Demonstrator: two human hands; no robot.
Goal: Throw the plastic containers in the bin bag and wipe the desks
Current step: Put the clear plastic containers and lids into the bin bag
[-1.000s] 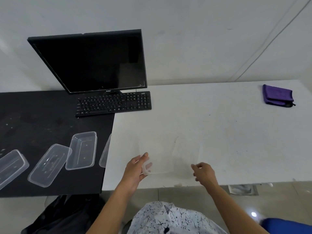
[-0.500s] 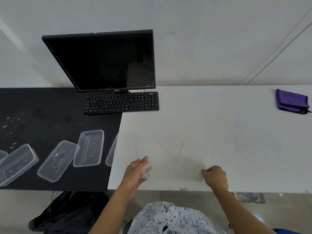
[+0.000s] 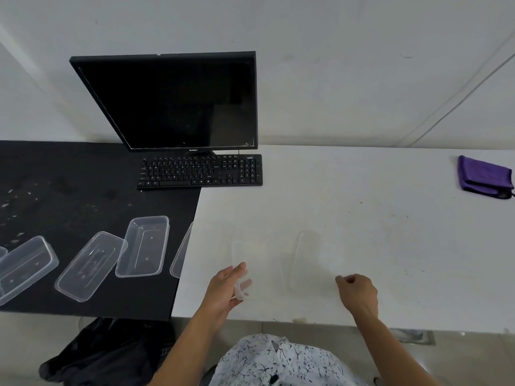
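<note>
Two clear plastic containers lie side by side on the white desk (image 3: 390,232), faint against it. My left hand (image 3: 227,288) grips the near corner of the left container (image 3: 250,257), thumb on top of the rim. My right hand (image 3: 359,292) has its fingers curled at the near right corner of the right container (image 3: 309,260). Several more clear containers rest on the black desk (image 3: 69,185): one upright (image 3: 143,246), one upside down (image 3: 90,264), one further left (image 3: 26,266), and one (image 3: 182,252) across the seam between the desks. A black bin bag (image 3: 111,352) lies on the floor below.
A black monitor (image 3: 178,101) and keyboard (image 3: 200,171) stand at the back where the desks meet. A folded purple cloth (image 3: 485,176) lies at the far right of the white desk. Pale specks dot the black desk's left part.
My head has turned, shifting everything rightward in view. My left hand keeps its hold on the container corner. My right hand's fingers have curled tighter at the other container's corner.
</note>
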